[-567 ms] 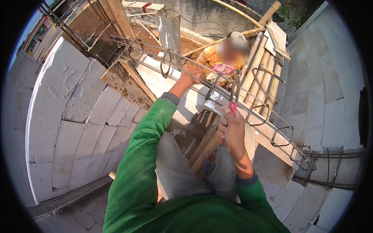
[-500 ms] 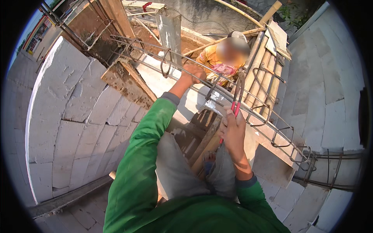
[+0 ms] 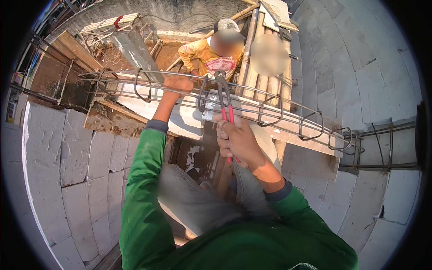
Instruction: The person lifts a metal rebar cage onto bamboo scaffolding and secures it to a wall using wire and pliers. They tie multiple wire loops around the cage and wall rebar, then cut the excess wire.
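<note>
A long rebar cage of straight bars and bent stirrups crosses in front of me above a pale board. My left hand is closed around its bars, left of the middle. In my right hand are pincers with red handles, gripped near my body's midline. Their dark metal head lies over the cage's far bar, close to a stirrup. Whether the jaws hold wire is too small to tell.
Beyond the cage a person in a yellow top crouches low. Bamboo poles lie to that person's right. Pale block walls rise on both sides. At the right, another rebar cage runs along the wall.
My view has turned, so the cage lies more level. The pincers have moved left along the cage to a stirrup near my left hand, which still grips the bars.
</note>
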`<state>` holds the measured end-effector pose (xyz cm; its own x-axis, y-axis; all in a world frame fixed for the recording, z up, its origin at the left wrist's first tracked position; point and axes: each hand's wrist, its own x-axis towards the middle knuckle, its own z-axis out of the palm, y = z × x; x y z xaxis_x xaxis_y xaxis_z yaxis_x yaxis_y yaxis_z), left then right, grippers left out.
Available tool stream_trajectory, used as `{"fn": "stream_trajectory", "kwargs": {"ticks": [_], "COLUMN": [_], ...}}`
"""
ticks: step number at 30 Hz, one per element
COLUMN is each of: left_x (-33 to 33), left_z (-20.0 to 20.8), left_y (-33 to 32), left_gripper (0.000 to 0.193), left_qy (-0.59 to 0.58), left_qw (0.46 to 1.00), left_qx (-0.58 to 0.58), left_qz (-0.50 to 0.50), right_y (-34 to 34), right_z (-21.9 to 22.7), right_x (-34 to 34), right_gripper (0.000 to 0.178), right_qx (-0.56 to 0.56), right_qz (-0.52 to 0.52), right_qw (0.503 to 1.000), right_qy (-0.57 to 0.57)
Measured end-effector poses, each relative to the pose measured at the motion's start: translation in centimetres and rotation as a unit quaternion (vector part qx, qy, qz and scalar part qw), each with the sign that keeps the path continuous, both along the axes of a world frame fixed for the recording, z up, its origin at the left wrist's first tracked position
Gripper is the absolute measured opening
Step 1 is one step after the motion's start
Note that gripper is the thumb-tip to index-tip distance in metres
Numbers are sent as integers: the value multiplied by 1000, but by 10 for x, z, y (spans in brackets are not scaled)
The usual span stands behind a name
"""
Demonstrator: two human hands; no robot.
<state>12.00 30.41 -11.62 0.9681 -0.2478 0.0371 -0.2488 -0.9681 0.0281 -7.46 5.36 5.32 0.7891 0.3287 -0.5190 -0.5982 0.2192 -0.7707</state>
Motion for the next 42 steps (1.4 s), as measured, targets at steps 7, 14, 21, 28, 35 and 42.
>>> {"fn": "stream_trajectory", "kwargs": {"ticks": [7,14,21,28,35,42], "left_x": [6,-12,-44,-75,-84,-85], "left_z": [-27,9,43,63,56,55], "left_y": [17,2,15,-24,-42,-46], "left_gripper": [40,44,74,91,55,60], "left_qy": [-4,51,-37,122,48,82], "left_qw": [998,989,976,986,995,992], "left_qx": [56,-135,-176,-31,71,78], "left_qz": [-11,28,-127,-111,-58,-51], "right_y": [-80,-242,-276,-283,-295,-306], "right_z": [-3,-119,-135,-142,-146,-164], "right_x": [-34,-89,-43,-57,-56,-38], "right_gripper": [6,11,41,43,43,43], "right_qx": [-257,-596,-722,-657,-642,-639], "right_qz": [-67,-225,-114,-87,-87,-88], "right_qw": [851,657,554,641,647,646], "right_qy": [-454,-402,-400,-387,-401,-407]}}
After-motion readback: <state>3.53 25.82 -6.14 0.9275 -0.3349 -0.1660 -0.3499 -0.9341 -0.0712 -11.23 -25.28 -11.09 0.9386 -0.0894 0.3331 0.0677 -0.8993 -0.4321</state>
